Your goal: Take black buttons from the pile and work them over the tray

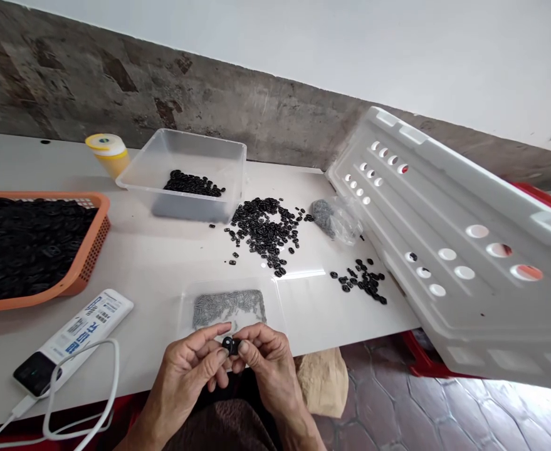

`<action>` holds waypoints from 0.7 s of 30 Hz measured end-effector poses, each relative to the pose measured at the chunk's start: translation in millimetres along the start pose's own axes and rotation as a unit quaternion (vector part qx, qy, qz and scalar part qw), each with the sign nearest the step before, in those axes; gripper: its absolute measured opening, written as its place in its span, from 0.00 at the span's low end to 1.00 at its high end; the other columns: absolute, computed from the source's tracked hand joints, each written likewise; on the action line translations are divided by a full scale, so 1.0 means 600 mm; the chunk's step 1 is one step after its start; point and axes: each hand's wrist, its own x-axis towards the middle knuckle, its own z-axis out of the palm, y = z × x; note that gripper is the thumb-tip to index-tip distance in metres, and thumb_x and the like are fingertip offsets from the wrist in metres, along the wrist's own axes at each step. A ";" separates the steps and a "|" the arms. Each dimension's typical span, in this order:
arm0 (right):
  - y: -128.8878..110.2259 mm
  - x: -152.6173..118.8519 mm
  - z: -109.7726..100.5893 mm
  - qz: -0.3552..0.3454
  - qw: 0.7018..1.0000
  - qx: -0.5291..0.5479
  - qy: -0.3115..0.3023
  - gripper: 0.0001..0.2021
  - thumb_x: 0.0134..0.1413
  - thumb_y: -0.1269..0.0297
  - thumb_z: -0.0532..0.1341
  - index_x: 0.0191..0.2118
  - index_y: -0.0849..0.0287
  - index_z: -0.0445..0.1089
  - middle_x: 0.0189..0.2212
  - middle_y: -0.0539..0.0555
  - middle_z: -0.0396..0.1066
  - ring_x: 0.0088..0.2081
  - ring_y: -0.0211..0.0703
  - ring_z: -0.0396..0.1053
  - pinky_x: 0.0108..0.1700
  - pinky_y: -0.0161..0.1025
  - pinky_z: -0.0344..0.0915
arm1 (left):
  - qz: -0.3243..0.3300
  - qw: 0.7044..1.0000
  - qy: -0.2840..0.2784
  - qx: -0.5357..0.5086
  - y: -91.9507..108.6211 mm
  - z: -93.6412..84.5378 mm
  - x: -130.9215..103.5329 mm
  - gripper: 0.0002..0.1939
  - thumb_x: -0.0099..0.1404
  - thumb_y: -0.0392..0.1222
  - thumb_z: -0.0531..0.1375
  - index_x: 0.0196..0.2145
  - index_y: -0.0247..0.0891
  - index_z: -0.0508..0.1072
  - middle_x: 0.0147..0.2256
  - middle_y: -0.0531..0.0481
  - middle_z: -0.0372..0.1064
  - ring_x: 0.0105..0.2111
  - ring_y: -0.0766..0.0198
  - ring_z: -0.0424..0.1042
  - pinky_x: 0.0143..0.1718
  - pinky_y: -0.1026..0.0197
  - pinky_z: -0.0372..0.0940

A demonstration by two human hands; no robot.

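Small black parts (pixel 230 345) are pinched between my two hands at the front edge of the table. My left hand (pixel 193 366) grips them with thumb and fingers from the left, its index finger stretched above. From the right, my right hand (pixel 264 357) holds them between thumb and curled fingers. Just beyond my hands lies a shallow clear tray (pixel 184 307) with many small grey metal pieces (pixel 228 305). Farther back is a loose pile of black pieces (pixel 266 232). A smaller group of round black parts (pixel 367 282) lies to the right.
An orange basket (pixel 84 250) full of black parts stands left, behind a white power bank (pixel 75 341) with a cable. A clear bin (pixel 185 147), yellow-lidded container (pixel 108 153) and plastic bag (pixel 338 219) are farther back. A white perforated panel (pixel 444 219) leans right.
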 end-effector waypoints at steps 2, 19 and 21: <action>0.001 0.001 -0.001 0.011 1.000 0.017 -0.007 0.07 0.47 0.65 0.69 0.31 0.63 0.75 0.19 0.50 0.75 0.20 0.31 0.70 0.26 0.27 0.66 | -0.019 1.000 -0.008 -0.013 0.002 0.001 0.000 0.13 0.59 0.44 0.64 0.40 0.34 0.77 0.16 0.54 0.72 0.15 0.68 0.68 0.16 0.70 0.61; 0.016 0.012 -0.005 0.047 0.995 0.084 -0.038 0.14 0.39 0.63 0.73 0.28 0.64 0.69 0.14 0.47 0.71 0.14 0.28 0.62 0.17 0.23 0.56 | -0.064 0.996 -0.060 -0.018 0.028 0.001 -0.003 0.14 0.58 0.49 0.65 0.30 0.33 0.78 0.20 0.49 0.74 0.16 0.70 0.69 0.15 0.73 0.58; 0.018 0.011 -0.003 0.049 0.994 0.091 -0.043 0.16 0.38 0.61 0.73 0.27 0.63 0.67 0.14 0.47 0.70 0.13 0.28 0.62 0.16 0.23 0.55 | -0.063 0.996 -0.063 -0.020 0.028 0.003 -0.005 0.15 0.59 0.49 0.64 0.29 0.32 0.78 0.19 0.49 0.74 0.15 0.71 0.69 0.15 0.73 0.58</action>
